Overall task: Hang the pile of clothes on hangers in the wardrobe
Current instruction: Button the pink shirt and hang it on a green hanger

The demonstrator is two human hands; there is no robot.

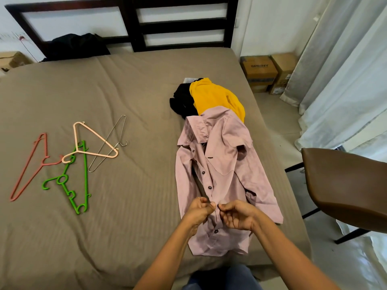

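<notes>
A pale pink button-up shirt (pixel 226 164) lies flat on the bed, collar pointing away from me. My left hand (pixel 199 209) and my right hand (pixel 237 214) meet at its front placket, each pinching the fabric beside a dark button. Beyond the collar lie a yellow garment (pixel 215 97) and a black garment (pixel 182 99), touching each other. Several hangers lie on the left of the bed: a coral one (pixel 31 168), a green one (pixel 71 178), a peach one (pixel 92 141) and a thin wire one (pixel 111 143).
The bed has a taupe cover (pixel 125 91) and a dark slatted headboard (pixel 180 24). A dark bag (pixel 77 47) sits at its head. A brown chair (pixel 345 189) stands at the right, with cardboard boxes (pixel 266 74) and white curtains (pixel 345 76) behind it.
</notes>
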